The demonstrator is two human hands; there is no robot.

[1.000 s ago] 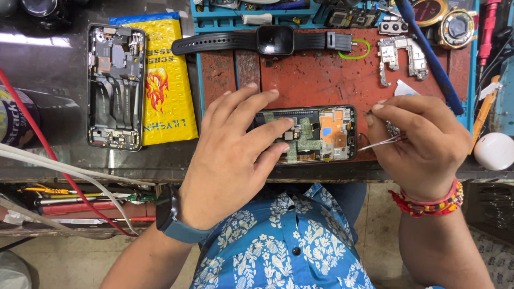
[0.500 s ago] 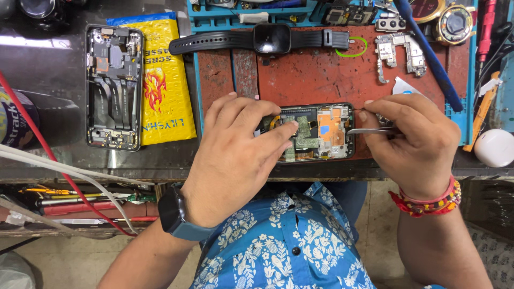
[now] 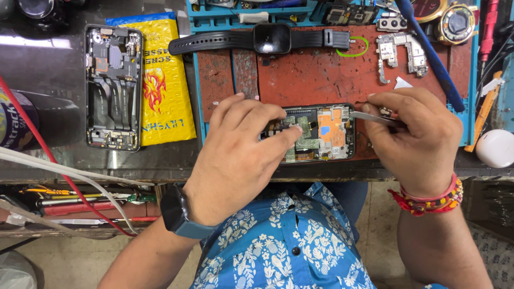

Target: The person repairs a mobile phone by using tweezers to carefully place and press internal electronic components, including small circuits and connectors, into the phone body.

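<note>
Blue parts tray [image 3: 225,21] runs along the back of the red work mat [image 3: 310,75], with small bits in its compartments: a white piece, some little boards and a camera-looking module. Can't tell exactly what's in which slot, too small.

The opened phone [image 3: 316,134] lies flat at the front of the mat, back off, orange and green guts showing. Left hand [image 3: 238,155] lies over its left half, fingers loosely curled and pressing down on it, index tip on the green part. Right hand [image 3: 415,136] is pinched closed around metal tweezers [image 3: 375,118], tips pointing left at the phone's right edge.

Behind it on the mat: a black smartwatch [image 3: 270,38] laid out straight, and a silver metal bracket [image 3: 399,53] to the right. A blue tool handle [image 3: 433,59] slants across the right side.

The phone sits just beside the front edge of the surface. The middle of the mat between phone and watch is bare. Off to the left, a second opened phone [image 3: 113,88] lies just beside a yellow padded envelope [image 3: 160,91], well apart from the hands. A white round thing [image 3: 495,148] sits at the right edge.
</note>
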